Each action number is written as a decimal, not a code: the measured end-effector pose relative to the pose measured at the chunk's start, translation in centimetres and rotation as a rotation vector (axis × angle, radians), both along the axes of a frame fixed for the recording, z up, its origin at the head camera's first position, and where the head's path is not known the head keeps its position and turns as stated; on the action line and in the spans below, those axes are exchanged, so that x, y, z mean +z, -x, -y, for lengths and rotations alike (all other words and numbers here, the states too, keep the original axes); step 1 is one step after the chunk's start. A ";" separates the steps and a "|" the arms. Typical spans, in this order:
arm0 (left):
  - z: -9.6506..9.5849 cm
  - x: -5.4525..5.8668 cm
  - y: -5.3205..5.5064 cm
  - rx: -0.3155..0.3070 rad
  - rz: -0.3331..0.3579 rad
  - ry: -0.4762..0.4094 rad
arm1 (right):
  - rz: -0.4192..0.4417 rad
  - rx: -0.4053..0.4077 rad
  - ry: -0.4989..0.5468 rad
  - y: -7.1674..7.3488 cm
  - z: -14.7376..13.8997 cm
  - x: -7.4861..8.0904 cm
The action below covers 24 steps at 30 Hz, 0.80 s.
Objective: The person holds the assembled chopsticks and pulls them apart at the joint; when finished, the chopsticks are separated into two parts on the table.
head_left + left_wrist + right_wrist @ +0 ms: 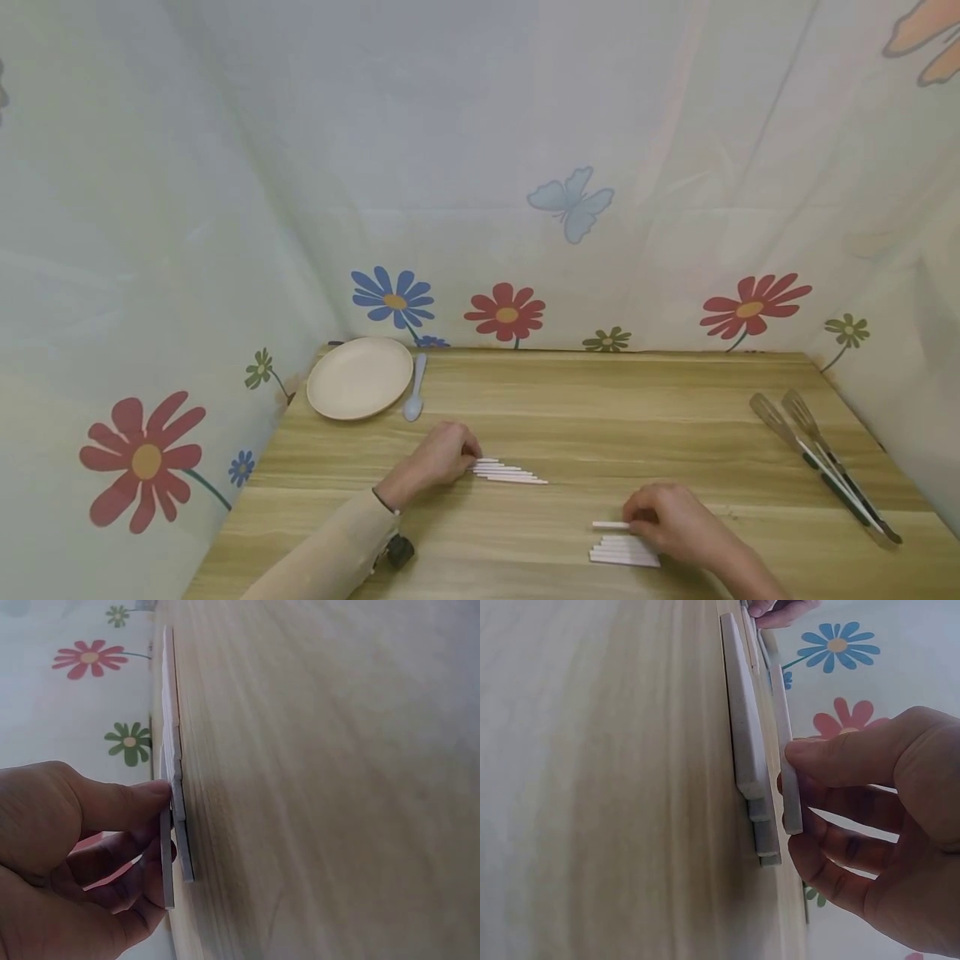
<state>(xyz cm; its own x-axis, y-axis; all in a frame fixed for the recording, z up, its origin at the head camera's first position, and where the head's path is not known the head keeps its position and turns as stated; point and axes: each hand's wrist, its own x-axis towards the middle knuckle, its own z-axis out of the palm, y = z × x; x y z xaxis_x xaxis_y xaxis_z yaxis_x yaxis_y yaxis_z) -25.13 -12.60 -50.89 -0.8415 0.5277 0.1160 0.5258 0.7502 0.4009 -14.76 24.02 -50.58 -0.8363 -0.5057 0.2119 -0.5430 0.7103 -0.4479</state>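
Observation:
My left hand pinches a thin flat white stick between thumb and fingers, at the left end of a row of similar sticks. Those lie side by side, their right ends stepping outward toward me. Nearer to me and farther right, my right hand holds another white stick by thumb and fingertips. This one is beyond a second row of white sticks, with a gap between in the right wrist view. The hand covers part of that row's right side in the head view.
A cream plate and a light blue-grey spoon lie at the back left of the wooden table. Two metal-headed utensils with dark handles lie at the right. A flowered curtain encloses the back and sides.

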 end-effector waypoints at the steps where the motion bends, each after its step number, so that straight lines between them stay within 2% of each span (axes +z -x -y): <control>1: 0.0 -0.1 0.0 0.001 0.004 -0.001 | -0.004 -0.002 -0.001 0.0 0.0 -0.1; 9: 0.0 -0.3 0.0 0.009 0.030 0.017 | 0.026 -0.008 -0.008 -0.1 -0.2 -0.5; 20: -0.2 -0.4 -0.4 0.019 -0.007 0.038 | 0.128 -0.013 -0.007 -0.3 -0.3 -0.4; 24: -0.1 -0.4 -0.4 0.020 0.000 0.039 | 0.127 0.006 -0.014 -0.1 -0.3 -0.2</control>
